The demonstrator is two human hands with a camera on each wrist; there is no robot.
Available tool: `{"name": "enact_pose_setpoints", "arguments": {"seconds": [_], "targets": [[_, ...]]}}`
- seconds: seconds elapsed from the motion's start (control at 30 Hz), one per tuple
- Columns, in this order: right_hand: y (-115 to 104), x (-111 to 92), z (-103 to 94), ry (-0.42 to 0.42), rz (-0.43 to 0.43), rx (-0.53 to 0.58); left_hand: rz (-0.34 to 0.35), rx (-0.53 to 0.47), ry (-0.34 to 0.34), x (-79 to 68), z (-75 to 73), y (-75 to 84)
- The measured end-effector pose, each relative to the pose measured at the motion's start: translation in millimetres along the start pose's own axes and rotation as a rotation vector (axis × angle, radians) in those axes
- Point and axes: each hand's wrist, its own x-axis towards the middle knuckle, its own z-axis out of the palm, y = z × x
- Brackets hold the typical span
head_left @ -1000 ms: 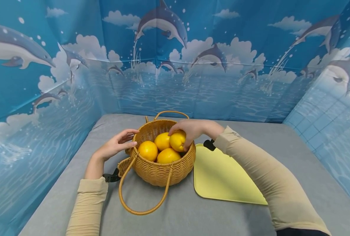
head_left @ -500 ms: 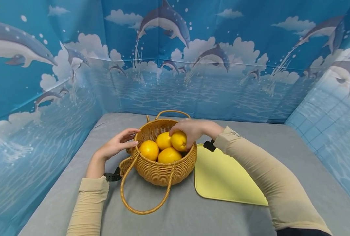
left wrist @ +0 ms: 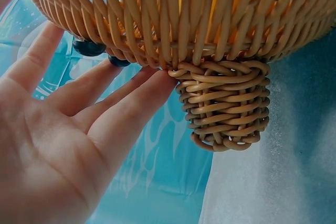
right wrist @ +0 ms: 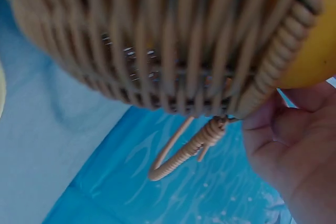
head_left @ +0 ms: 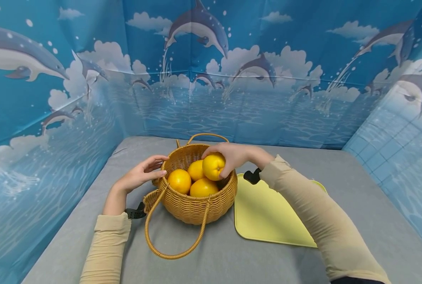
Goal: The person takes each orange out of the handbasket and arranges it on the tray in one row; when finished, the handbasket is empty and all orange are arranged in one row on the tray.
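Observation:
A round woven wicker basket (head_left: 196,211) stands on the grey surface, with several yellow fruits (head_left: 179,182) inside. My right hand (head_left: 236,155) reaches over its right side and grips one yellow fruit (head_left: 212,167), which has a small dimple facing me. That fruit sits higher than its neighbours, level with the rim. At the left side, my left hand (head_left: 137,176) touches the basket, thumb at the rim. In the left wrist view, the fingers of my left hand (left wrist: 58,145) are extended against the weave, beside a short woven stub (left wrist: 226,106).
One basket handle (head_left: 175,255) hangs down toward me; the other handle (head_left: 208,134) rises at the back. Right of the basket lies a yellow mat (head_left: 264,215), partly under my right forearm. A dolphin-print curtain (head_left: 211,106) encloses the surface.
My right hand has lifted the yellow fruit slightly within the basket, and its dimple now faces me more. The left hand and basket have hardly moved.

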Motion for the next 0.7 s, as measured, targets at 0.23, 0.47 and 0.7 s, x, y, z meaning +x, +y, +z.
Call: {"name": "enact_pose_setpoints", "arguments": {"seconds": [0.23, 0.47, 0.7], "targets": [[-6.7, -15.3, 0.1, 0.104, -0.065, 0.126, 0.003, 0.003, 0.002, 0.9, 0.2, -0.1], [-5.1, -37.0, 6.2, 0.247, -0.114, 0.232, -0.002, 0.016, 0.008, 0.3, -0.5, -1.3], [-0.7, -65.6, 9.1, 0.380, -0.138, 0.301, -0.013, 0.021, 0.013, 0.0, -0.3, -0.4]]}}
